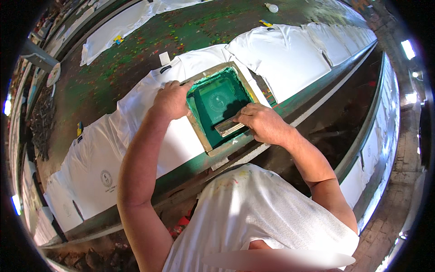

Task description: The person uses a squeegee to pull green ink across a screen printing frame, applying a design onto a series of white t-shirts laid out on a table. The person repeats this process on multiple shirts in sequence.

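A screen printing frame (pixel 250 84) with green mesh lies over a white T-shirt (pixel 174 147) on the table. A round emblem shows in the mesh, and dark green residue rings its inner edges. At the frame's left side, my left hand (pixel 171 100) grips the rim near the far corner. My right hand (pixel 262 121) is closed on a squeegee (pixel 230 127), a flat wooden-looking strip resting on the mesh near the frame's near right part. The squeegee's lower edge is hidden by its own body.
Left of the frame lies a white shirt with a dark round print (pixel 106 179). More white shirts (pixel 290 54) run along the table to the right. The long green table (pixel 190 34) is speckled with paint. A light bulb (pixel 271 7) lies at the far side.
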`<state>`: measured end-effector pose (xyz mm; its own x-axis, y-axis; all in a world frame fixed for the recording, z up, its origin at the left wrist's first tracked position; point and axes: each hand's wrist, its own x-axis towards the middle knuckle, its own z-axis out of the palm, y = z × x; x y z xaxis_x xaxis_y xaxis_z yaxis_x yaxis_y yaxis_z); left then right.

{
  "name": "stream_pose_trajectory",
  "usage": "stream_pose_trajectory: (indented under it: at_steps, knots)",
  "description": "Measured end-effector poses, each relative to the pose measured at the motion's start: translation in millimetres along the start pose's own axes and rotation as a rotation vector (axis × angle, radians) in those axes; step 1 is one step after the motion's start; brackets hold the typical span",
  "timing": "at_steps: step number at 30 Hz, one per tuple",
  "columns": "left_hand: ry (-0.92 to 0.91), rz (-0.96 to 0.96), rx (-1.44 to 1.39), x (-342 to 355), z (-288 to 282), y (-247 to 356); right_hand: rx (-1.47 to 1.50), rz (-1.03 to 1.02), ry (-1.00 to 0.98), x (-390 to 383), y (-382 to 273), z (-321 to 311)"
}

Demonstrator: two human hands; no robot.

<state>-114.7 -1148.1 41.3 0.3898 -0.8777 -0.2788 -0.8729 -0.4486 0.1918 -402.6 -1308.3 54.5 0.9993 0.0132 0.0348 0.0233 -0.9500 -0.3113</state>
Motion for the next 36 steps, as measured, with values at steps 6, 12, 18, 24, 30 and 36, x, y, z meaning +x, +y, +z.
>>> stream_pose_trajectory:
  at_steps: [6,12,18,24,30,36]
  knots:
    - [-0.05,-0.054,0.012,1.7,-6.7,6.8,0.022,-0.013,-0.093,11.1,5.8,-13.8]
    - [-0.058,-0.092,0.008,0.6,-13.6,14.5,0.135,0.007,-0.071,60.0,39.8,-16.0]
    - [-0.02,-0.135,0.002,2.8,-6.5,18.8,0.011,-0.094,0.168,113.9,64.8,-2.7]
    - [0.126,-0.132,-0.049,7.4,14.7,9.8,0.048,-0.145,0.038,88.7,75.2,12.7]
    - [0.162,-0.128,-0.125,6.0,19.1,8.6,-0.014,-0.41,0.198,32.9,69.2,42.7]
    - [0.038,-0.252,-0.081,8.4,5.4,26.8,0.031,-0.418,0.123,-23.8,62.0,45.9]
